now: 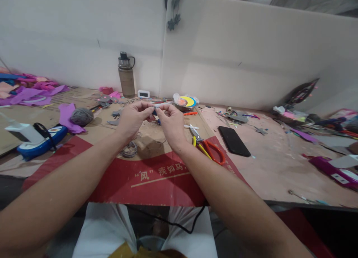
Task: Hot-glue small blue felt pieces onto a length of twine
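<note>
My left hand (137, 116) and my right hand (169, 120) meet above the cardboard sheet, fingertips together. Between them shows a small dark blue piece (154, 112), mostly hidden by the fingers; its kind cannot be made out. Both hands are closed in a pinch. Below my left wrist lies a coil of grey cord (129, 149). Beside my right wrist, red-handled scissors (214, 151) rest on the sheet along with a tool with yellow handles (204, 149). A white stick (191, 127) lies just past my right hand.
The red and brown cardboard (167, 192) covers the table in front of me. A black phone (234, 141) lies to the right. Behind stand a bottle (127, 78), a small clock (143, 94) and a bowl (190, 108). Grey yarn (81, 116) and a blue power strip (41, 143) sit left.
</note>
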`<move>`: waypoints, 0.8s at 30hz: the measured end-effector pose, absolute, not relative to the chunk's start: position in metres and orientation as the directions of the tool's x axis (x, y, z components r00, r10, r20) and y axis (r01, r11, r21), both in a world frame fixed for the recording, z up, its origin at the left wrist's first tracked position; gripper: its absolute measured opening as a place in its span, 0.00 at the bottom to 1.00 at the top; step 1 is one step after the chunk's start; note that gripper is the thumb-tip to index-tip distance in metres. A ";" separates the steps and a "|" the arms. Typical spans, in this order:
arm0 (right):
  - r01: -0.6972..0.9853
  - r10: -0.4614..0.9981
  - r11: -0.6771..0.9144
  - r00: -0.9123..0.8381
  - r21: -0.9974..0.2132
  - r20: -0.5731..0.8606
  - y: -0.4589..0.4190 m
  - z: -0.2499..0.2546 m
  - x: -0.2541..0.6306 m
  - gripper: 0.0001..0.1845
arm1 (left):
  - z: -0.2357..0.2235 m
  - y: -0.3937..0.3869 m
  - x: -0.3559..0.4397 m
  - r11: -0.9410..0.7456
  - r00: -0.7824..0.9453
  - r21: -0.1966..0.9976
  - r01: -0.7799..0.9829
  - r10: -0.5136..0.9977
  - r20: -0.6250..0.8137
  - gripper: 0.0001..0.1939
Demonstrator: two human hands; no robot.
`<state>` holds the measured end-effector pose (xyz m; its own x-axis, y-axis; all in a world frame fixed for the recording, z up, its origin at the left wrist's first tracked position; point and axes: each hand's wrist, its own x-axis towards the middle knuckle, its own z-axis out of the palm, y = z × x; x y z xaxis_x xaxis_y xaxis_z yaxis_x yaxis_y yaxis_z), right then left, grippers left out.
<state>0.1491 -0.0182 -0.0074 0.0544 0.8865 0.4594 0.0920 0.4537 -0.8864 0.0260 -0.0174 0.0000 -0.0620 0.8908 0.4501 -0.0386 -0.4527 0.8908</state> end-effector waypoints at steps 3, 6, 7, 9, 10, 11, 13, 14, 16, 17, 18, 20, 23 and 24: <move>0.116 0.883 0.459 0.055 -0.881 0.467 -0.020 -0.006 0.150 0.06 | 0.001 -0.018 0.026 -0.421 -0.086 0.907 -0.026 0.905 0.418 0.03; 0.108 0.867 0.487 0.056 -0.867 0.494 -0.022 -0.006 0.151 0.10 | 0.002 -0.019 0.026 -0.363 -0.104 0.931 -0.037 0.928 0.357 0.03; 0.103 0.861 0.499 0.054 -0.860 0.506 -0.023 -0.006 0.151 0.10 | 0.002 -0.019 0.026 -0.346 -0.109 0.937 -0.047 0.934 0.339 0.03; 0.104 0.845 0.526 0.049 -0.844 0.532 -0.024 -0.007 0.151 0.08 | 0.003 -0.019 0.026 -0.329 -0.115 0.941 -0.075 0.941 0.320 0.04; 0.111 0.837 0.538 0.045 -0.835 0.545 -0.024 -0.007 0.152 0.06 | 0.004 -0.019 0.027 -0.329 -0.113 0.939 -0.095 0.941 0.319 0.04; 0.120 0.831 0.548 0.042 -0.828 0.555 -0.024 -0.008 0.152 0.04 | 0.004 -0.020 0.027 -0.331 -0.109 0.936 -0.116 0.941 0.320 0.04; 0.134 0.824 0.556 0.037 -0.820 0.565 -0.023 -0.008 0.152 0.02 | 0.004 -0.020 0.028 -0.332 -0.098 0.932 -0.147 0.942 0.320 0.04; 0.136 0.826 0.554 0.037 -0.822 0.563 -0.023 -0.008 0.152 0.01 | 0.004 -0.020 0.028 -0.329 -0.094 0.932 -0.153 0.943 0.318 0.04; 0.129 0.832 0.545 0.037 -0.828 0.553 -0.023 -0.008 0.153 0.01 | 0.004 -0.019 0.029 -0.327 -0.089 0.934 -0.148 0.944 0.316 0.04; 0.123 0.835 0.542 0.037 -0.832 0.549 -0.022 -0.008 0.153 0.01 | 0.004 -0.019 0.028 -0.330 -0.090 0.933 -0.146 0.943 0.320 0.04; 0.116 0.837 0.538 0.040 -0.835 0.546 -0.022 -0.008 0.153 0.01 | 0.003 -0.019 0.028 -0.335 -0.090 0.930 -0.149 0.942 0.325 0.04; 0.101 0.840 0.534 0.046 -0.840 0.540 -0.021 -0.007 0.153 0.01 | 0.003 -0.018 0.028 -0.345 -0.089 0.925 -0.159 0.938 0.334 0.03; 0.099 0.844 0.528 0.048 -0.843 0.535 -0.021 -0.007 0.153 0.02 | 0.003 -0.018 0.028 -0.357 -0.090 0.923 -0.147 0.934 0.347 0.03; 0.104 0.843 0.529 0.047 -0.842 0.535 -0.021 -0.007 0.153 0.02 | 0.003 -0.018 0.028 -0.363 -0.094 0.922 -0.134 0.931 0.353 0.03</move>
